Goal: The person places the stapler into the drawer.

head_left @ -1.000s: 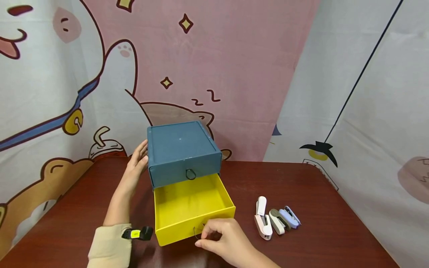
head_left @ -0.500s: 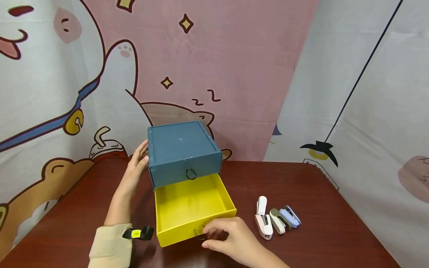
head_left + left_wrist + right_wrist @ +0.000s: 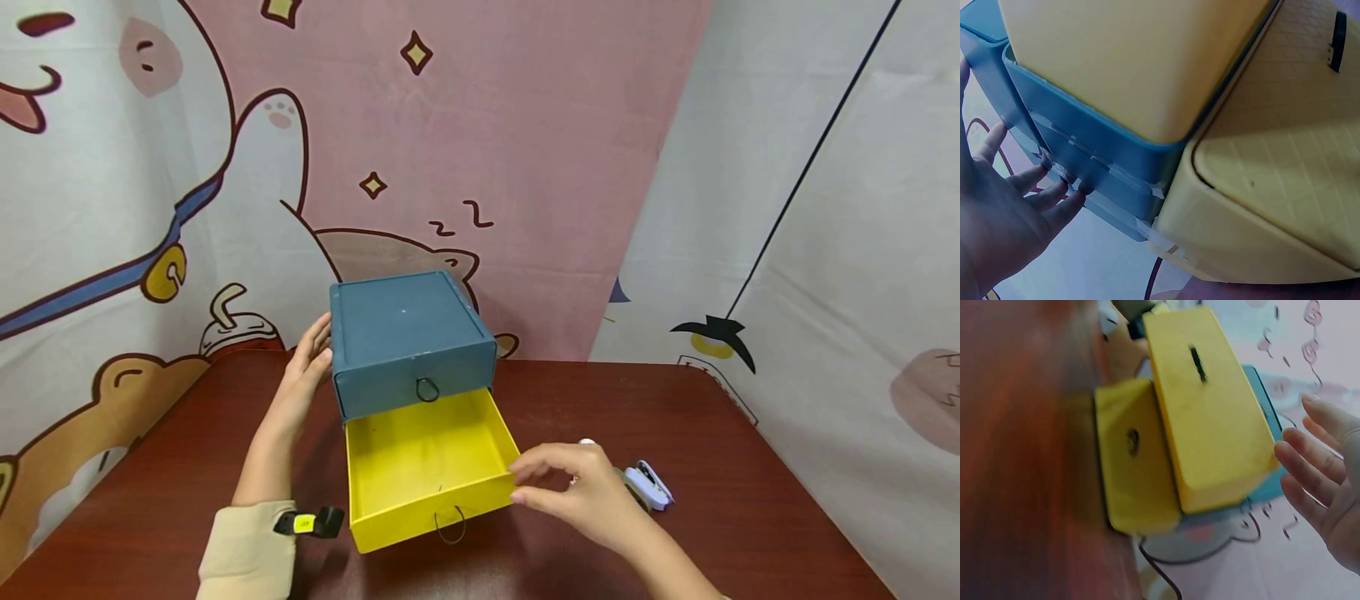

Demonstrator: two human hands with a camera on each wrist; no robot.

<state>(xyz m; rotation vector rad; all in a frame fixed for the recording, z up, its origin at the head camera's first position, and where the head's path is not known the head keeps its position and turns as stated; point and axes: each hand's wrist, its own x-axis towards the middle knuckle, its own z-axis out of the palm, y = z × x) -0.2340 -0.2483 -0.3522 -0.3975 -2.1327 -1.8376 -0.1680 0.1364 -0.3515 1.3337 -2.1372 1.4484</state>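
Drawer (image 3: 397, 523), yellow, pulled well out beneath the blue cabinet (image 3: 412, 317), lower centre of the frame in the head view! Its thin looped handle (image 3: 450, 537) hangs on the front face, and the right hand (image 3: 596, 492) is clear of it, up by the drawer's right front corner. Look at that right grip: fingers above, thumb below, a plain gap between, all loosely curved and clasping nothing. The drawer lies immediately to its left; whether the fingertips actually touch the corner, I can't tell.

Across to the left of the frame, the left hand (image 3: 302, 383) rests spread fingers against the cabinet's left side, tips on the blue wall, no curl round it. The right wrist view shows a second yellow drawer (image 3: 1138, 481) beside the pulled-out one, nearer the bench (image 3: 735, 525).

Now to the right of the frame: a lavender stapler (image 3: 647, 485) lies on that dark red surface just beyond the right hand, which hides most of the things next to it. And across the back, a cartoon-printed curtain (image 3: 540, 167), pink and white.
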